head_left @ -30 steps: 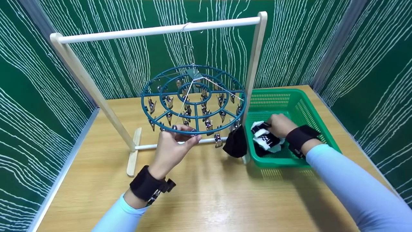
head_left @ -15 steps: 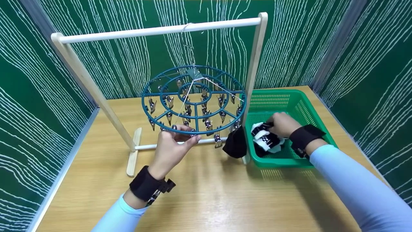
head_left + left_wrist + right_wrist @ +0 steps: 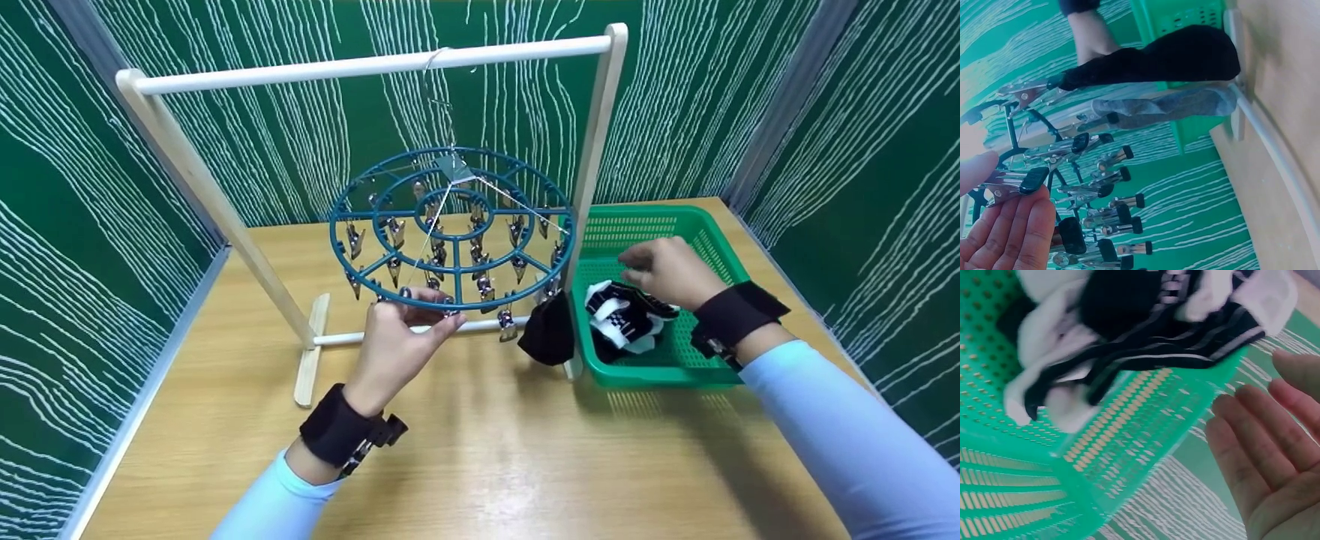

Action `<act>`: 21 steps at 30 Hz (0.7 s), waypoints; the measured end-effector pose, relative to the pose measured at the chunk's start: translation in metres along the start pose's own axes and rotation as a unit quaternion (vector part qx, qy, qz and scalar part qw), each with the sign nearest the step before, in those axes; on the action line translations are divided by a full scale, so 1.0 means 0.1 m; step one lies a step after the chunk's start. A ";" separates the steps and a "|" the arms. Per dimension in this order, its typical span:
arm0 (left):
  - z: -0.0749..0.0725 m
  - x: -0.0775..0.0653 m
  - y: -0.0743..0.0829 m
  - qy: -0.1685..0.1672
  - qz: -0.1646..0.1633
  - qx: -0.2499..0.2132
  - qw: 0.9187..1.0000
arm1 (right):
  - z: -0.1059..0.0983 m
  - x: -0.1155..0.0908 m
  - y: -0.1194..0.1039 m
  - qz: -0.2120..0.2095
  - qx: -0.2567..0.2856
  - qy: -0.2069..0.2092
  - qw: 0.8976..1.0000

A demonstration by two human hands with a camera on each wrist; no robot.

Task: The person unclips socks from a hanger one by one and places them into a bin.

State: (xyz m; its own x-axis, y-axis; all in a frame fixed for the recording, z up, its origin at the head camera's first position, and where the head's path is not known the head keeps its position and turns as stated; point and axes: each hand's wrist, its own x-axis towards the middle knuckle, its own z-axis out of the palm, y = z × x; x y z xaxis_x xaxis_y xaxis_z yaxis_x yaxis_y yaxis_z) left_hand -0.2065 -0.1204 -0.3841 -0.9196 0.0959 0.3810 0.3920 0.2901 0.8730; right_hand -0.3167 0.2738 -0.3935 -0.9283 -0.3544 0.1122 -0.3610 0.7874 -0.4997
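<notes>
My left hand [image 3: 405, 349] is at the front rim of a round blue-green clip hanger [image 3: 457, 256]. In the left wrist view its thumb and fingers pinch a metal clip [image 3: 1013, 181] with a black tip. My right hand [image 3: 675, 271] is over the green basket [image 3: 675, 377], fingers extended and holding nothing. Below it lies a pile of black-and-white socks [image 3: 626, 319], also seen close up in the right wrist view, apart from the fingers. A black sock [image 3: 547, 331] hangs from a clip at the hanger's right, and beside it a grey sock [image 3: 1168, 106] hangs.
A wooden rack with a white top bar [image 3: 337, 69] carries the hanger by its hook. Its right post [image 3: 598, 135] stands between hanger and basket. Several metal clips dangle from the rings. Green walls with white streaks surround the wooden table [image 3: 510, 457].
My right hand has let go of the dark striped cloth in the basket and risen up and to the right, fingers opening. The cloth lies on the pile. My left hand stays at the rim.
</notes>
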 end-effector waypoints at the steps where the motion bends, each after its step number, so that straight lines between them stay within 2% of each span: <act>1: 0.00 0.00 0.00 0.000 0.001 0.001 1.000 | -0.01 -0.02 -0.04 -0.004 0.002 0.010 1.000; 6: -0.01 -0.01 0.01 0.000 0.003 0.009 1.000 | -0.03 -0.09 -0.25 -0.058 0.003 0.074 0.996; 9: -0.01 -0.02 0.02 0.000 0.010 0.013 1.000 | -0.02 -0.15 -0.41 -0.118 -0.007 0.127 0.985; 12: 0.00 -0.03 0.03 0.003 0.027 0.026 0.999 | 0.00 -0.21 -0.57 -0.179 -0.020 0.178 0.967; 15: 0.00 -0.04 0.03 0.007 0.046 0.045 0.998 | 0.03 -0.25 -0.71 -0.240 -0.042 0.222 0.944; 21: 0.01 -0.06 0.03 0.004 0.070 0.092 0.993 | 0.05 -0.32 -1.00 -0.336 -0.069 0.271 0.899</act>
State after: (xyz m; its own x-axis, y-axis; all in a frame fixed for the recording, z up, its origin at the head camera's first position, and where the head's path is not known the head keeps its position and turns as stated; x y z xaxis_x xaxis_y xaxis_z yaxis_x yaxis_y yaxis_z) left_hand -0.1997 -0.1190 -0.3839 -0.8559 0.1402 0.4977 0.5036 0.4445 0.7408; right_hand -0.2508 0.2043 -0.3513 -0.3901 -0.5055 0.7696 -0.8295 0.5557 -0.0555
